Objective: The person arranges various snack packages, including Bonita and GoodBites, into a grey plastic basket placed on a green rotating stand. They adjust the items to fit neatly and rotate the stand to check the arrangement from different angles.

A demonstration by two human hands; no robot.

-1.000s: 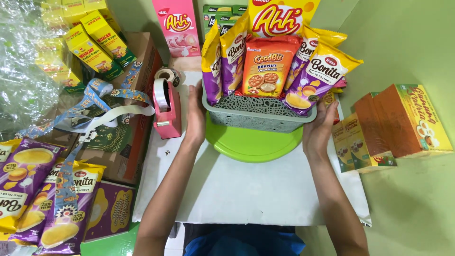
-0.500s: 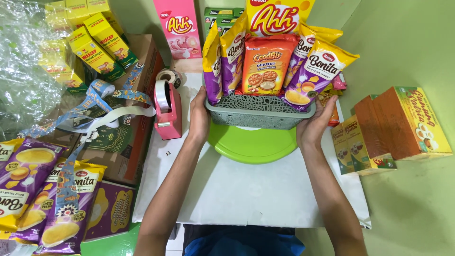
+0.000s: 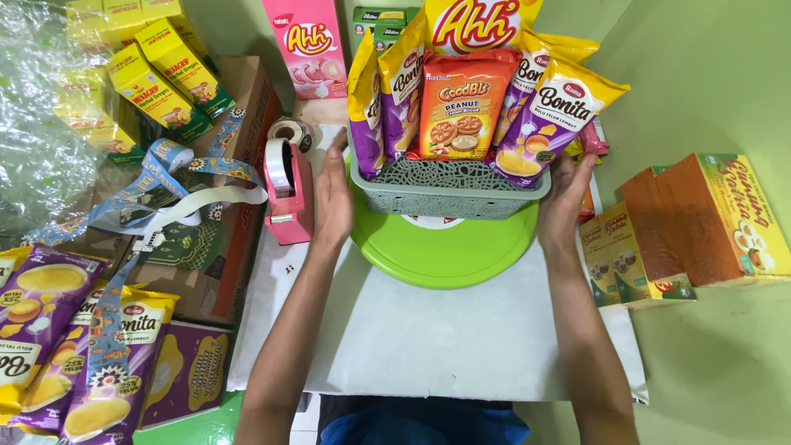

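Observation:
A grey plastic basket (image 3: 451, 188) stands on a round lime-green plate (image 3: 445, 257) on white paper. It is packed with upright snack packets: an orange biscuit pack (image 3: 455, 105), purple-and-yellow packs (image 3: 554, 115) and a tall yellow-red pack behind. My left hand (image 3: 332, 194) is flat and open just left of the basket, a small gap apart from its side. My right hand (image 3: 565, 196) rests against the basket's right end, fingers spread, under a purple packet.
A pink tape dispenser (image 3: 287, 188) stands left of my left hand, beside patterned ribbons (image 3: 169, 177). Yellow-green boxes (image 3: 156, 78) and clear plastic lie far left; purple snack packs (image 3: 74, 346) at lower left. Orange and yellow boxes (image 3: 709, 218) sit right. A pink box (image 3: 309, 45) stands behind.
My left hand has come off the basket's left side and now sits apart from it, open. The view has moved slightly closer; the basket stays on the plate.

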